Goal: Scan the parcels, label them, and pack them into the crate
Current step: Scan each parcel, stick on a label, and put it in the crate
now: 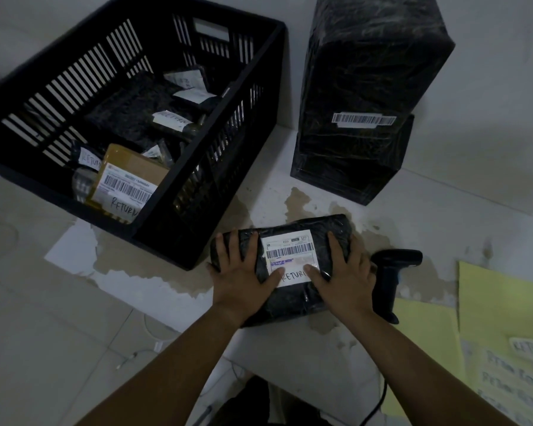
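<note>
A black wrapped parcel point(293, 299) lies on the worn white table in front of me, with a white barcode label point(290, 247) on top that reads RETURN. My left hand point(240, 272) lies flat on the parcel's left part, thumb on the label's lower edge. My right hand point(342, 272) lies flat on its right part, thumb touching the label too. The black slatted crate point(197, 235) stands to the upper left and holds several labelled parcels, among them a brown box point(130, 170). A black handheld scanner point(391, 281) lies just right of my right hand.
Two tall black wrapped parcels point(366, 87) stand at the back right, one with a barcode sticker point(363, 119). Yellow sheets point(502, 302) with RETURN stickers lie at the right edge. The table's edge runs to my lower left, with tiled floor and cables below.
</note>
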{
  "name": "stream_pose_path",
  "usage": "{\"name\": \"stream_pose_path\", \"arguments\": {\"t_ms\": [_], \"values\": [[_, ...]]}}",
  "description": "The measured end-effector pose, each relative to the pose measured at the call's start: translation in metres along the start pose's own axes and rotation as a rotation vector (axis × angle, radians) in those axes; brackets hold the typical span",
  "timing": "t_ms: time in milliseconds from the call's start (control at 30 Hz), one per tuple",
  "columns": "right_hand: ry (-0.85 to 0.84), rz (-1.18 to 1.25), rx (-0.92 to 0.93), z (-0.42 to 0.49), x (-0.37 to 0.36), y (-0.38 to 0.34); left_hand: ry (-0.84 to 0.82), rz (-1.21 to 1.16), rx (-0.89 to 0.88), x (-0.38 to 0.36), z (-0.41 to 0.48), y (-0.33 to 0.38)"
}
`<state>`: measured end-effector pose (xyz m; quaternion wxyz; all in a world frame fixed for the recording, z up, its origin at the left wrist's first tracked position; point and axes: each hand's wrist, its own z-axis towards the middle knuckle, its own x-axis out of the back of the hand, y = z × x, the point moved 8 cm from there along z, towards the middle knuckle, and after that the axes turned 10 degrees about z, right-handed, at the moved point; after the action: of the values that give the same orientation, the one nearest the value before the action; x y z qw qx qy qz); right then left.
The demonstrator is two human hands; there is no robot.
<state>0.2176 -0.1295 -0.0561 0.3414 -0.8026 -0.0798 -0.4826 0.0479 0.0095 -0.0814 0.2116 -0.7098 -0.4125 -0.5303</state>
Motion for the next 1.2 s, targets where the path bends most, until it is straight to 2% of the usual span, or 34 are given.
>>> {"name": "stream_pose_path", "arguments": {"t_ms": [100,200,267,300,333,400,500,633,733,867,933,1000,1067,1200], "values": [[0.018,0.053,0.020,0.002,0.005,-0.001,0.028,-0.068,-0.036,0.001,0.000,-0.001],[0.029,0.230,-0.041,0.009,0.013,0.014,0.206,-0.386,-0.022,0.009,-0.009,-0.020],[-0.002,0.436,-0.175,0.010,0.016,0.031,0.268,-0.636,0.119,0.004,-0.024,-0.052],[-0.029,0.502,-0.223,0.009,0.015,0.037,0.202,-0.781,0.191,-0.006,-0.033,-0.062],[-0.059,0.534,-0.244,0.007,0.014,0.040,0.070,-0.882,0.231,-0.017,-0.041,-0.063],[-0.091,0.574,-0.236,0.003,0.015,0.042,-0.130,-0.931,0.218,-0.031,-0.051,-0.057],[-0.108,0.759,-0.256,-0.007,0.023,0.042,-0.179,-1.002,0.204,-0.028,-0.053,-0.053],[-0.086,1.026,-0.251,-0.021,0.059,0.039,-0.138,-0.950,0.039,0.033,-0.055,-0.033],[-0.082,1.123,-0.273,-0.034,0.084,0.040,-0.040,-0.902,-0.138,0.101,-0.062,-0.020],[-0.057,1.284,-0.270,-0.042,0.106,0.029,-0.028,-0.822,-0.345,0.184,-0.078,-0.026],[-0.091,1.342,-0.279,-0.042,0.112,0.009,0.130,-0.679,-0.405,0.223,-0.077,-0.047],[-0.071,1.352,-0.262,-0.040,0.117,-0.010,0.320,-0.532,-0.404,0.250,-0.063,-0.084],[-0.029,1.357,-0.215,-0.037,0.124,-0.033,0.418,-0.419,-0.335,0.262,-0.042,-0.129],[-0.019,1.443,-0.072,-0.030,0.144,-0.111,0.459,-0.087,-0.188,0.271,0.008,-0.204]]}}
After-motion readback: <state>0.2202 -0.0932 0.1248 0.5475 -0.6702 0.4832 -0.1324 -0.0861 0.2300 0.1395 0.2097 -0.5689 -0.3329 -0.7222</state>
